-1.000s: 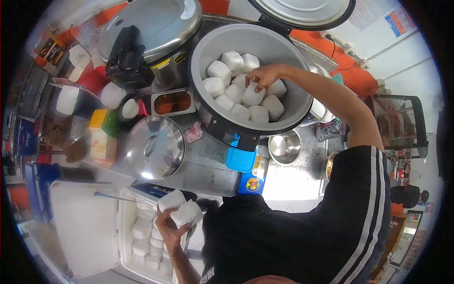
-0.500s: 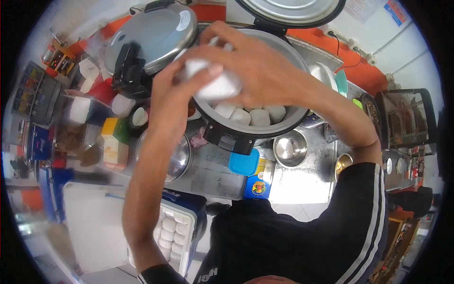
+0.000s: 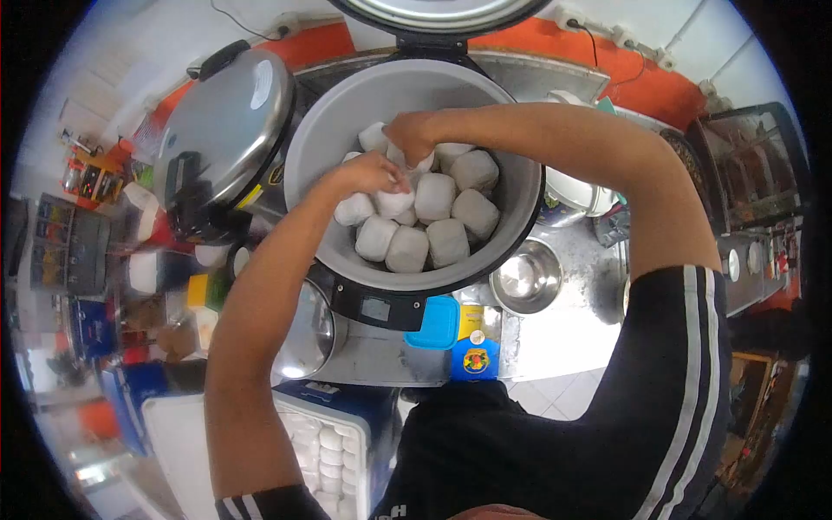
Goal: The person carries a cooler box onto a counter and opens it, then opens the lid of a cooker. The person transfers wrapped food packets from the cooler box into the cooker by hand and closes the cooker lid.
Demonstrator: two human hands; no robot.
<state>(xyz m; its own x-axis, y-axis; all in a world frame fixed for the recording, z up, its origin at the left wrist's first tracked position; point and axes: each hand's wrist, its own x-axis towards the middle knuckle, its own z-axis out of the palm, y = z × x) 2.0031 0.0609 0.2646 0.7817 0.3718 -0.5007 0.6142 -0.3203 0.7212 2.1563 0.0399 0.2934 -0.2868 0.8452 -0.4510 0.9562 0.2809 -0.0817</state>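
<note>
A large open rice cooker with a grey inner pot stands before me, and several rounded white wrapped packets are heaped in it. My left hand reaches in from the left, its fingers curled on a white packet near the middle of the heap. Just beyond it, my right hand points down among the packets, fingers closed on another one that they partly cover. The right fingertips are partly hidden.
A second cooker with its lid down stands left. In front are a steel bowl, a blue plastic lid and a steel pot. Below left, an open cool box holds several more white packets. The cooker's raised lid is behind.
Both hands have gone down into the cooker; the white packet held above it is now low among the others. The view has shifted, showing more of the pot.
</note>
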